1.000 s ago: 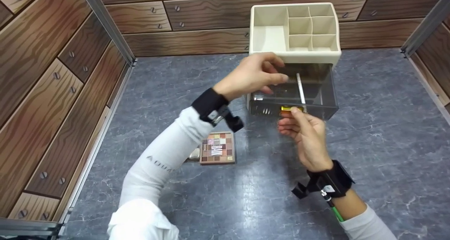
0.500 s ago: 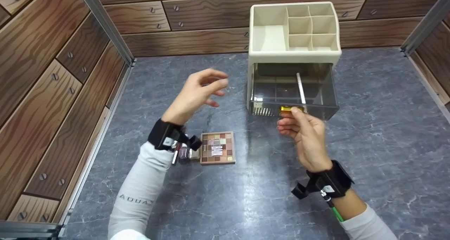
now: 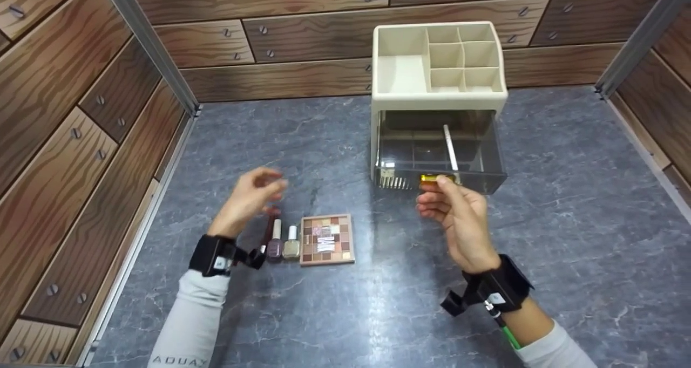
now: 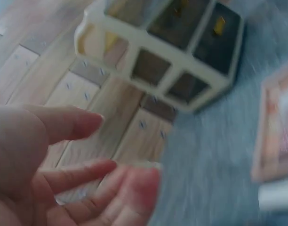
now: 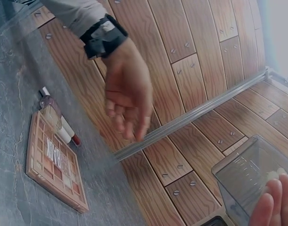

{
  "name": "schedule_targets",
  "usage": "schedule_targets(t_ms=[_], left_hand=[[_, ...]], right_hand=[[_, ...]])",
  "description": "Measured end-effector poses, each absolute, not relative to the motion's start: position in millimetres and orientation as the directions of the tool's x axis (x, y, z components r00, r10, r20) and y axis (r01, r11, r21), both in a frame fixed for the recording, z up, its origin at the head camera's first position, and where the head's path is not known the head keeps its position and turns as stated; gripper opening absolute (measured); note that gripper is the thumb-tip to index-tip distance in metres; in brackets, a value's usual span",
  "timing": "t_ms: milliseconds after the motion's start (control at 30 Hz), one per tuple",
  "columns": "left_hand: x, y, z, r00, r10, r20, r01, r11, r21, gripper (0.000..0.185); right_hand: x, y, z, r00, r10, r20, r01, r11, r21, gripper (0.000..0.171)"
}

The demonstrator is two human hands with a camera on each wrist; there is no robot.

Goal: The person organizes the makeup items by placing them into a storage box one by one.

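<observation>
Drawer point(image 3: 488, 183), smoky clear, stands part-way out from the front of the cream organizer point(image 3: 440, 102). Looks to me like light, stiff plastic, slick-sided, likely to crack if wrenched; best hold is the gold handle point(image 3: 428, 178), kept level. Right hand point(image 3: 465, 227) pinches that handle. Across from it, left hand point(image 3: 244, 202), fingers loosely bent, nothing seen in it, hovers near the dark red tube point(image 3: 269, 229), two polish bottles point(image 3: 275, 247) and palette point(image 3: 326, 241) just beside

Organizer point(image 3: 440, 102): we see it before the back wall point(image 3: 307, 44), its drawer point(image 3: 488, 182) jutting toward us.
Palette point(image 3: 326, 239): nearer us, left of the drawer.
Bottles point(image 3: 291, 249): just left of the palette.
</observation>
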State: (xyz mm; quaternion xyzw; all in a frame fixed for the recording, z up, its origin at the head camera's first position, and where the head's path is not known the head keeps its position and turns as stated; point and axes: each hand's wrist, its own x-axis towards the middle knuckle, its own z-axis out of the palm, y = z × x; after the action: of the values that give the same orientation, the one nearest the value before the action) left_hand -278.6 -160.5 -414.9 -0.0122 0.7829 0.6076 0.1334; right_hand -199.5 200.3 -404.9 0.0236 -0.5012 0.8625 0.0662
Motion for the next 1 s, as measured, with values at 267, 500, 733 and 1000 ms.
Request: schedule_targets(t_ms=[267, 500, 733, 1000], left_hand=[[-267.3, -187.4, -441.2, -0.962, 0.046, -0.268, -0.207, 0.513, 0.833, 0.048], [-249.7, -200.8, -465.5, -0.951, -0.003, -0.310, -0.241, 0.636, 0.734, 0.048], [-245.2, -199.3, -477.2, -0.967, -0.017, -0.253, -0.204, 0.646, 0.736, 0.040], [-246.9, -191.8, -479.9, -0.983, -0.037, -0.180, -0.137, 0.799, 0.585, 0.024]], right_hand=[[-201.6, 201.0, -403.0, -0.987, 0.102, 0.126, -0.160, -0.495, -0.854, 0.026], [-199.1, 198.9, -407.5, -0.988, 0.080, 0.130, -0.153, -0.487, -0.860, 0.027], [-198.8, 199.0, -408.5, -0.987, 0.087, 0.132, -0.157, -0.487, -0.859, 0.027], [-199.4, 198.9, -408.1, -0.988, 0.090, 0.124, -0.152, -0.485, -0.861, 0.027]])
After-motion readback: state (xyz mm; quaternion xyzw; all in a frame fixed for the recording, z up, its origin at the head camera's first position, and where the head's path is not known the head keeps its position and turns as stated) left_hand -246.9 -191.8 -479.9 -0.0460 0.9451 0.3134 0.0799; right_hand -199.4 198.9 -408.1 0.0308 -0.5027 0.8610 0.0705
